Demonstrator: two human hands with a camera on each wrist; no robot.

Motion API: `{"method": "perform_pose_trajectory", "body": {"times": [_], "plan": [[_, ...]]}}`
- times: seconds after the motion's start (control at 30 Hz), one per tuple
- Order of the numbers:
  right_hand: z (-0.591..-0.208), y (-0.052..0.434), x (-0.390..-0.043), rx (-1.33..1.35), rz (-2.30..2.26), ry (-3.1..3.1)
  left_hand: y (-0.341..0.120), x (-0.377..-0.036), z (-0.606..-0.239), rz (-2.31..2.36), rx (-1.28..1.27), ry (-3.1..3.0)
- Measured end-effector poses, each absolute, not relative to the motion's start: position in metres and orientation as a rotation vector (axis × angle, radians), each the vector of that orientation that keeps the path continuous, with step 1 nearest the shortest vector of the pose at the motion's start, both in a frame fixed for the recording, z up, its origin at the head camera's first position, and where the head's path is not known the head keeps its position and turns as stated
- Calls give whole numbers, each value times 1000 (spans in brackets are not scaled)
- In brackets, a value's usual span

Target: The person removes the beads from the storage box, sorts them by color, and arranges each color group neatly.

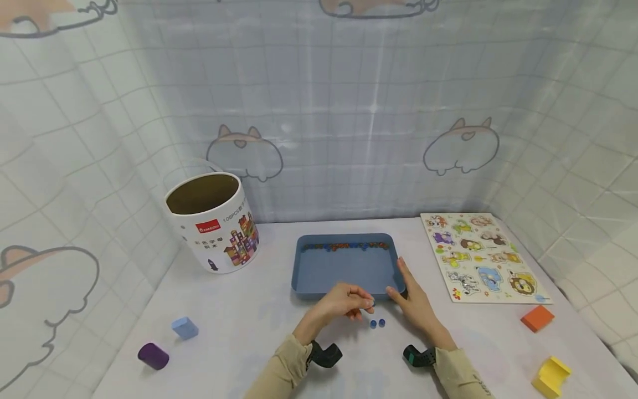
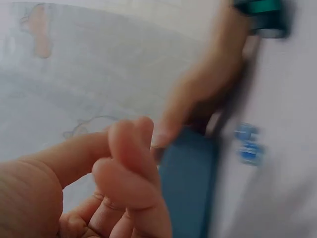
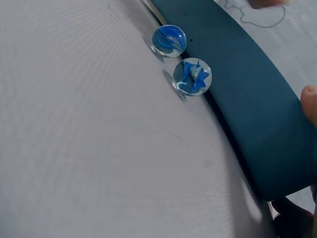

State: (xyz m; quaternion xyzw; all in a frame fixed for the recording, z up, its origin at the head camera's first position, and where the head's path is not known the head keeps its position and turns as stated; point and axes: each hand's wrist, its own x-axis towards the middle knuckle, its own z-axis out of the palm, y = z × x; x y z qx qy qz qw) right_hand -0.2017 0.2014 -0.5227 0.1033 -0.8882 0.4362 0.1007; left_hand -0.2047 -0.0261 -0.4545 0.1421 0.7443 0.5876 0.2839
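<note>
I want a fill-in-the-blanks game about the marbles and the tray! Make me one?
1. The number of blue marbles lying on the table just in front of the tray is ____.
2. The tray is the colour ____.
3. The right hand rests on the tray's near ____ corner.
4. The row of marbles inside the tray lies along its ____ wall.

Missing words: two; blue; right; far
</note>
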Motion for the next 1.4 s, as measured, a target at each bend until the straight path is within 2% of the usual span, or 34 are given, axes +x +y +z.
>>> {"method": "perform_pose_trajectory", "body": {"times": [0.43, 0.77, 0.9, 1.07, 1.4], "plan": [[-523, 201, -202, 304, 1305, -2629, -36, -186, -486, 1424, 298, 2164], [-524, 200, -201, 312, 1314, -2617, -36, -187, -474, 1395, 322, 2161], [-524, 201, -201, 311, 1321, -2607, -34, -206, -450, 1425, 385, 2124], [-524, 203, -201, 306, 1331, -2609, -18, -249, -427, 1541, 347, 2079], [-522, 201, -200, 309, 1345, -2589, 27, -311, -448, 1655, 150, 2004]]}}
